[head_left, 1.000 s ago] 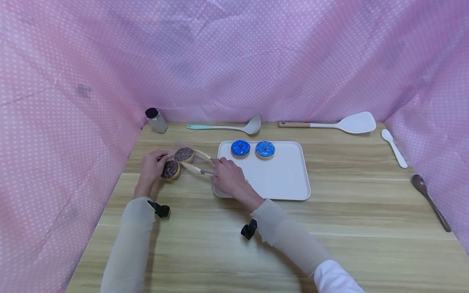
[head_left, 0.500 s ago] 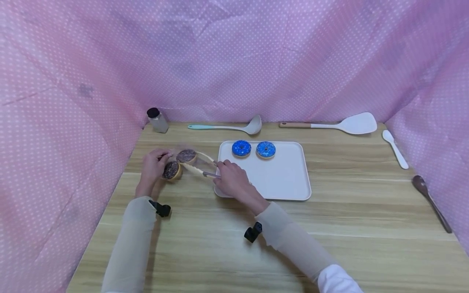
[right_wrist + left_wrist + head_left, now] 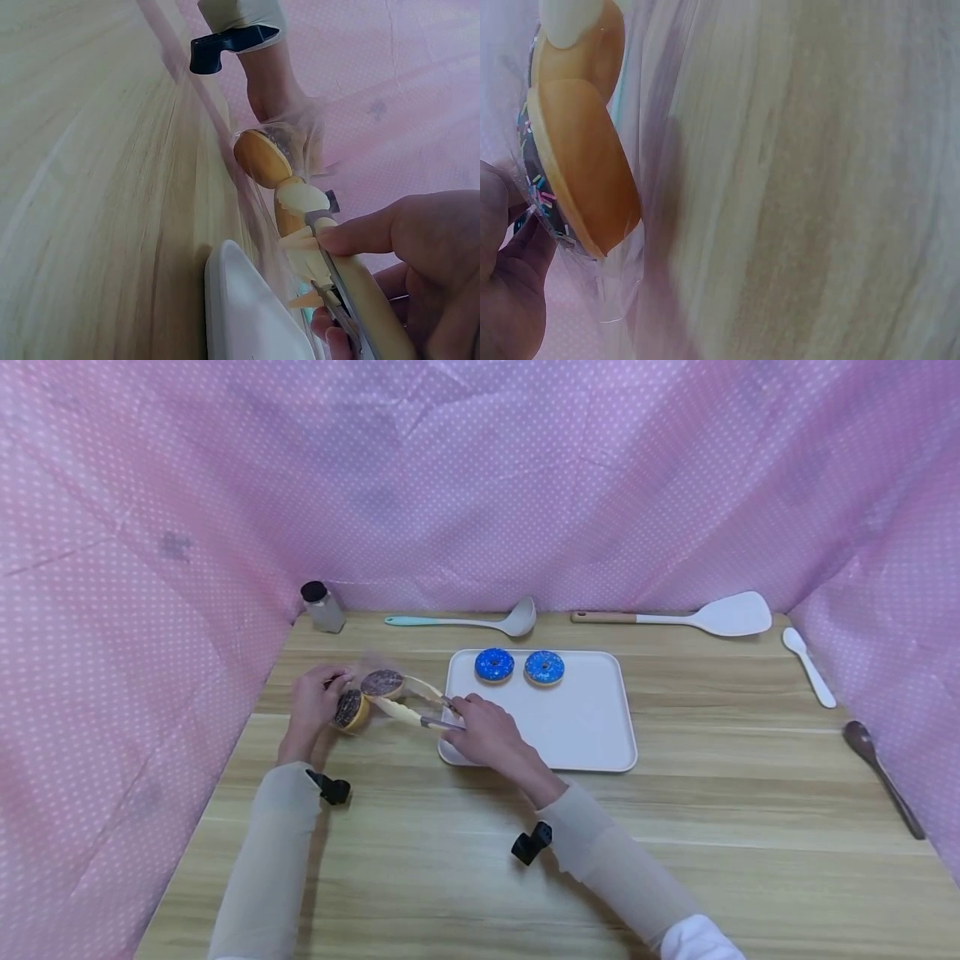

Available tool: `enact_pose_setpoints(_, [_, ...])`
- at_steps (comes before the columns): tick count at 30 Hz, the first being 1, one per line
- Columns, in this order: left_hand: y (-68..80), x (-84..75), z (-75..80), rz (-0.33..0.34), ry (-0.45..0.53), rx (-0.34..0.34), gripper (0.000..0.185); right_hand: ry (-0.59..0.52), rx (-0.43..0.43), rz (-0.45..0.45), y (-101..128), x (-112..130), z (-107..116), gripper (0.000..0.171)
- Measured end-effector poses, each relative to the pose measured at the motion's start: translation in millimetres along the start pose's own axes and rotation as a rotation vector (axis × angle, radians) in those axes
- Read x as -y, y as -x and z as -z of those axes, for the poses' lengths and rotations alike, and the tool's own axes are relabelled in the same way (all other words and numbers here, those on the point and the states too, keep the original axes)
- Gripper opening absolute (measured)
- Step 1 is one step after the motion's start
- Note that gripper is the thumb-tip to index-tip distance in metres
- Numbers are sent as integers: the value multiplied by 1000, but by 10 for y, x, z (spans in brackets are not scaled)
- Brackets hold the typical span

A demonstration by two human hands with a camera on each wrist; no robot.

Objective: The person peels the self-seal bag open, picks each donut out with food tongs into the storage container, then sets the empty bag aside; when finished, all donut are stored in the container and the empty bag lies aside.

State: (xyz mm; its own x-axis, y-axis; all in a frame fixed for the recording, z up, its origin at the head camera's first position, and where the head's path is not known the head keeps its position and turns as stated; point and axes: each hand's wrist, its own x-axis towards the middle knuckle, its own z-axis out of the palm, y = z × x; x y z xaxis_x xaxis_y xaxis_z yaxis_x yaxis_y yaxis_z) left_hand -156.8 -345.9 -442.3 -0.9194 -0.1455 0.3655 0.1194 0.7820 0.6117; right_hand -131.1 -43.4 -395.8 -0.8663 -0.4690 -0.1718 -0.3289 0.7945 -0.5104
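Observation:
My left hand pinches the edge of a clear plastic bag at the left of the table. Inside it, a chocolate-topped donut with coloured sprinkles leans tilted, right by my left fingers. A second chocolate donut touches it on the right, between the cream tips of the tongs. My right hand grips the tongs by their handles, above the tray's left edge. In the right wrist view the bag's film spreads around the donuts and the tong tips.
A white tray bears two blue sprinkled donuts along its back edge. Behind it lie a ladle and a white turner. A black-capped jar stands back left. A white spoon and a brown spoon lie right.
My right hand has drawn back a little to the right and toward me with the tongs. The left donut has tipped further over. My left hand keeps its hold on the bag.

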Motion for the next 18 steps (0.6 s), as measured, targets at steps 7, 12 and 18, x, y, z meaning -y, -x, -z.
enact_pose_setpoints(7, [-17, -42, -52, -20, -19, 4, 14, 3, -40, 4, 44, -27, -25, 49])
enact_pose_setpoints(12, [-22, -89, -97, -28, -22, 9, 14, 62, -68, -14, 54, 6, -61, 52])
enact_pose_setpoints(18, [-18, -134, -105, -6, 1, 6, 14, 68, -76, -18, 98, 56, -60, 54])
